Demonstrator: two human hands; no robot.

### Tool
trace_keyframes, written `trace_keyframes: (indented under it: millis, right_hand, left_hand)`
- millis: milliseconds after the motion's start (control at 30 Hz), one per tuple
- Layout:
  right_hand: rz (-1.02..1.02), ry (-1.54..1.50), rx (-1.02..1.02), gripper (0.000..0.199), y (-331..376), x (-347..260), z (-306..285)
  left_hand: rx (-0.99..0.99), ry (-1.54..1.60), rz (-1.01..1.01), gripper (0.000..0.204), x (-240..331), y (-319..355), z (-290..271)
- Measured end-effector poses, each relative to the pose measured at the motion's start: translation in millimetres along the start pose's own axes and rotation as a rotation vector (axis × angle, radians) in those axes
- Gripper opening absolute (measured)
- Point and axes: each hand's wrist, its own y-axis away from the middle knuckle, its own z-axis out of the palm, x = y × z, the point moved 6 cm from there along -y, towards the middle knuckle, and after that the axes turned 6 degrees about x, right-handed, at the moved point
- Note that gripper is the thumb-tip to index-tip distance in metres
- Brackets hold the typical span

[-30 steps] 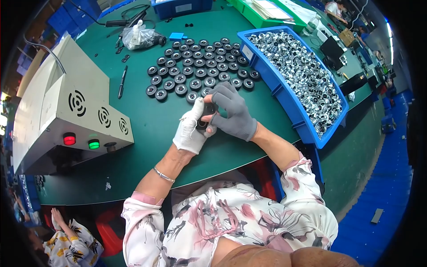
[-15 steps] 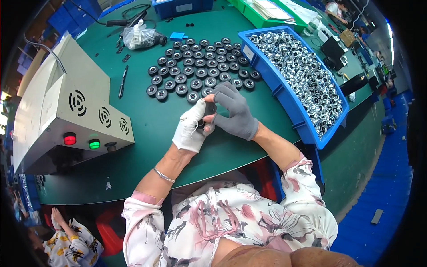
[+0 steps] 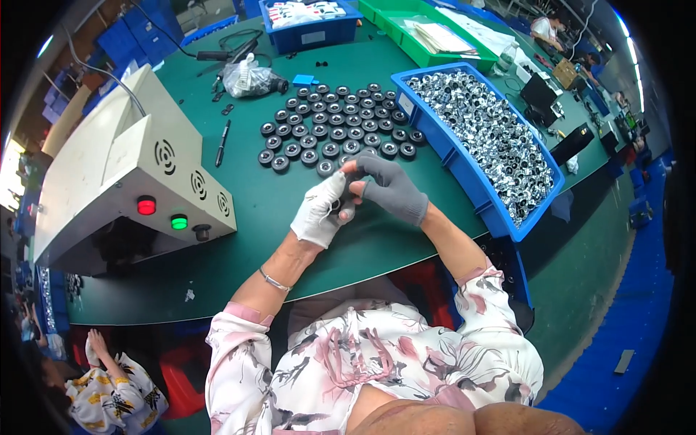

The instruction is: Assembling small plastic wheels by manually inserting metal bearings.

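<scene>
My left hand, in a white glove with bare fingertips, is closed around a small black part. My right hand, in a grey fingerless glove, meets it there, thumb and forefinger pinched at the same part. The fingers hide most of it, so its full shape does not show. Just beyond both hands, rows of small black wheels with silvery centres lie on the green table.
At right stands a long blue bin heaped with shiny metal parts. A beige machine with red and green lamps fills the left. A pen, a bagged bundle, a green tray and another blue bin lie farther off.
The whole view has shifted, so the table and machine appear farther right and lower. Both hands stay together at the black part, which shows less between the fingers now.
</scene>
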Motion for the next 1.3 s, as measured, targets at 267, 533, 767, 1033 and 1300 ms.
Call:
trace_keyframes:
  millis: [267,533,767,1033,1300]
  right_hand:
    - [0.003,-0.020,0.136,0.025,33.6,-0.9,-31.7]
    - [-0.198,0.996,0.388,0.041,73.4,10.3,-39.6]
    - [-0.531,0.909,0.367,0.044,69.4,-22.7,19.7]
    - [-0.509,0.861,0.428,0.037,60.7,-14.6,1.5]
    - [-0.534,0.760,0.369,0.040,53.4,-25.1,7.4]
  left_hand:
    - [0.069,-0.176,-0.125,0.075,-13.5,1.6,9.1]
    - [0.142,0.079,-0.192,0.085,-26.9,1.9,13.5]
    - [0.098,-0.109,-0.182,0.091,-32.5,9.4,29.5]
    - [-0.168,-0.057,-0.142,0.042,-27.0,9.9,19.0]
    - [-0.062,-0.189,0.034,0.043,-27.6,3.7,-1.8]
